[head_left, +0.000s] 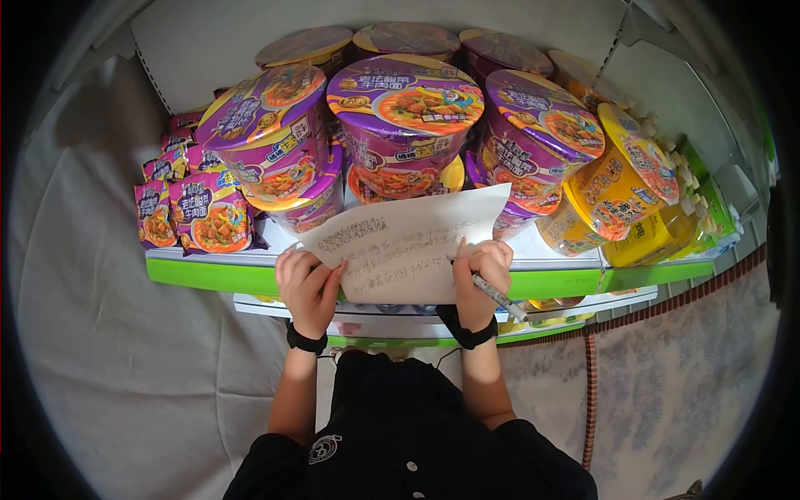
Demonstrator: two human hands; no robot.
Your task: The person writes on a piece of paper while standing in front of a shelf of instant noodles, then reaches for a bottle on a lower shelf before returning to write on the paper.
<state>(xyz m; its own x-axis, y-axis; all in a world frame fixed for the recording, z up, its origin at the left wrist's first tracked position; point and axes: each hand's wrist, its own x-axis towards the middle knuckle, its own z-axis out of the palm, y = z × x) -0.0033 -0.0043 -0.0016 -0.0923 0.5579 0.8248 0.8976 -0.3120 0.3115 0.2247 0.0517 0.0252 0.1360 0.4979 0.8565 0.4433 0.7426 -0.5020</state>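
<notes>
Left hand [308, 287] grips the sheet [408, 246] at its 8 o'clock corner; right hand [479, 279] closes on a pen [500, 297] at 4 o'clock. Sheet rests on the shelf edge [217, 275], cups [404, 117] at 12 o'clock. Keep the sheet flat; press lightly.

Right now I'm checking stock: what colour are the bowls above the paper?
Purple bowls, orange-yellow trim; head view.

This is a shop aisle. Purple noodle cups [404, 117] stand stacked in rows on a white shelf [550, 250] with a green front edge, matching noodle packets [208, 212] at its left end, yellow cups [621, 171] toward its right
</notes>
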